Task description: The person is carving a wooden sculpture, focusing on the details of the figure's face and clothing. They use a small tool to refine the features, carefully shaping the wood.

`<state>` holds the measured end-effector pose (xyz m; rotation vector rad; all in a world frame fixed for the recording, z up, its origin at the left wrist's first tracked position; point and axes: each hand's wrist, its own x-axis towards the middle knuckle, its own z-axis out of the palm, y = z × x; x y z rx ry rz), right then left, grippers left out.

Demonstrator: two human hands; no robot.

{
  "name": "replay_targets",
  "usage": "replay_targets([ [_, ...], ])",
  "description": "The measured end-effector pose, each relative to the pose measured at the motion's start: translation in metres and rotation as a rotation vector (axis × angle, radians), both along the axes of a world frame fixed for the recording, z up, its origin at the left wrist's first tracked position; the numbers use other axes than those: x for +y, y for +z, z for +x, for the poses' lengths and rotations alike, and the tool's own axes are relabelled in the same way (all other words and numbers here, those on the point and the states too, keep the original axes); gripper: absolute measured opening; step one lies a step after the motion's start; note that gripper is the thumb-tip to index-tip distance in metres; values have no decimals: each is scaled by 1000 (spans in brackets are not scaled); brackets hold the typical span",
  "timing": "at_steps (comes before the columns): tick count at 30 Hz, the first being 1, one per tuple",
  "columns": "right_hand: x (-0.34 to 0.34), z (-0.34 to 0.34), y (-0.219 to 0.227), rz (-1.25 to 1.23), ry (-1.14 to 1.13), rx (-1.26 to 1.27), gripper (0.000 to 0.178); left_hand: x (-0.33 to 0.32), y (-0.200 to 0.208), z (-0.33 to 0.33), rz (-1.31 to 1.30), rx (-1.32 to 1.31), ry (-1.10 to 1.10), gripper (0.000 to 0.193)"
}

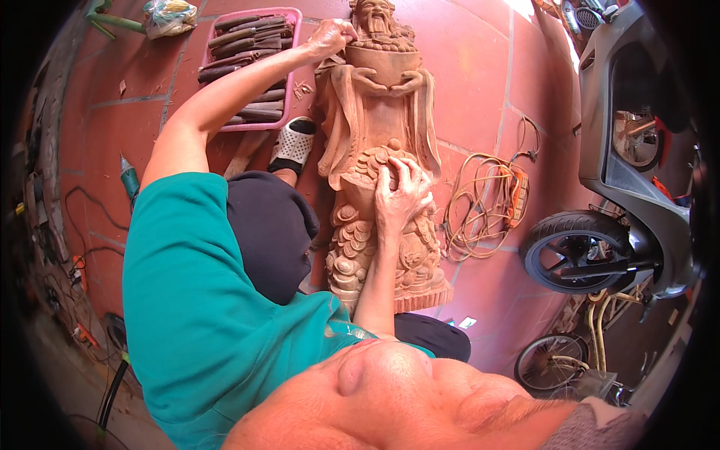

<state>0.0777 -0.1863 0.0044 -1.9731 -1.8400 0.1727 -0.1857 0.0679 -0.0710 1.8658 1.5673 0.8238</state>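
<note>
A carved wooden statue [382, 124] of a bearded figure lies on the tiled floor in front of me, its head at the far end. The figure's carved hands hold a bowl of round pieces, and heaps of coins are carved lower down. My left hand [331, 37] is at the statue's upper left side, by the bowl and beard, its fingers curled together. Whether it holds something small cannot be made out. My right hand [403, 196] rests on the carved coins [367, 166] with fingers spread, holding nothing.
A pink tray [298, 60] of chisel-like tools [247, 45] stands at the far left, near wood chips and a white shoe [294, 144]. A green-handled tool [130, 178] lies left. An orange power strip [517, 196] with coiled cable, a motorbike [600, 187] and a bicycle [553, 360] are right.
</note>
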Motion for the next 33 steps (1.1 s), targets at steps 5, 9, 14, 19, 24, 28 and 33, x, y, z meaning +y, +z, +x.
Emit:
replay_targets([
  [5,-1,2,-1,-18,-12,-2,23,-5,7,0,148,143,-103,14],
  [9,-2,0,1,-12,-15,-8,23,-10,10,-8,92,72,-119,12],
  [14,-1,0,-1,-18,-8,-2,23,5,8,-16,46,-13,39,12],
  [19,-1,1,-2,-13,-14,13,22,1,-3,2,-159,-232,28,22],
  [24,2,-1,-5,-17,31,17,22,-3,-17,-16,-304,-242,137,23],
  [28,-2,1,-3,-13,-25,-7,22,-8,-9,-7,-406,-330,96,23],
  [33,0,-1,-2,-4,2,17,22,-8,-1,-22,-370,-316,47,19],
])
